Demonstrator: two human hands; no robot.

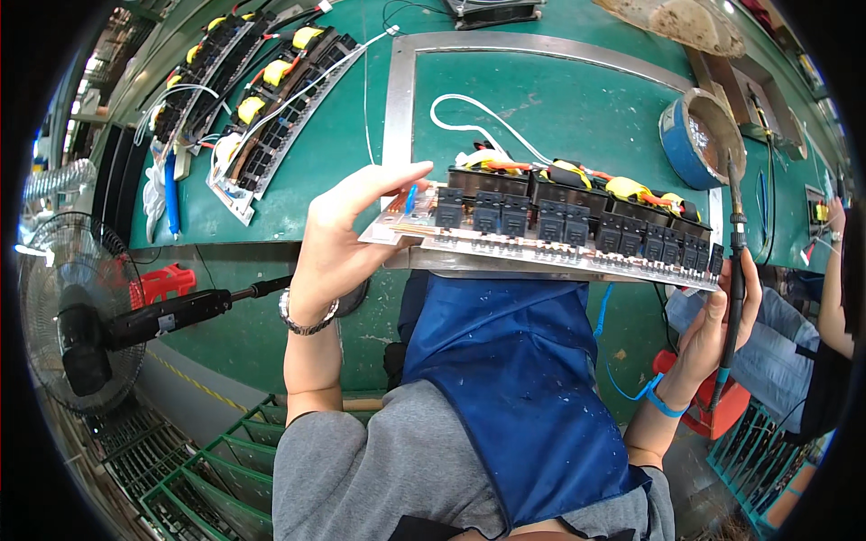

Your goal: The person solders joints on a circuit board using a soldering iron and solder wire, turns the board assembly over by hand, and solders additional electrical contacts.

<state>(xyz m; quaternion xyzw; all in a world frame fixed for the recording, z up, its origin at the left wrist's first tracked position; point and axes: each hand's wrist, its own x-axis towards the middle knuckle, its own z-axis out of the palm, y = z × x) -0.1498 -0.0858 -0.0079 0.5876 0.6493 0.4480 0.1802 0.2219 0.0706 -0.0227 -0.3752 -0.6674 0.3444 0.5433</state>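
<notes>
My left hand (338, 239) grips the left end of a long circuit board (559, 236) that carries several black relays and yellow-taped coils, holding it tilted at the near edge of the green bench (577, 108). My right hand (722, 316) is shut on a soldering iron (737, 261), held upright at the board's right end with its tip pointing up toward a blue pot (699, 135). A white wire (478, 117) loops from the board across the bench. A blue strap circles my right wrist and a watch my left.
Two more populated boards (253, 99) lie at the bench's far left. An electric screwdriver (171, 316) hangs at the left beside a fan (72, 316). Green crates (216, 478) stand on the floor. Another person's arm (834, 298) is at the right.
</notes>
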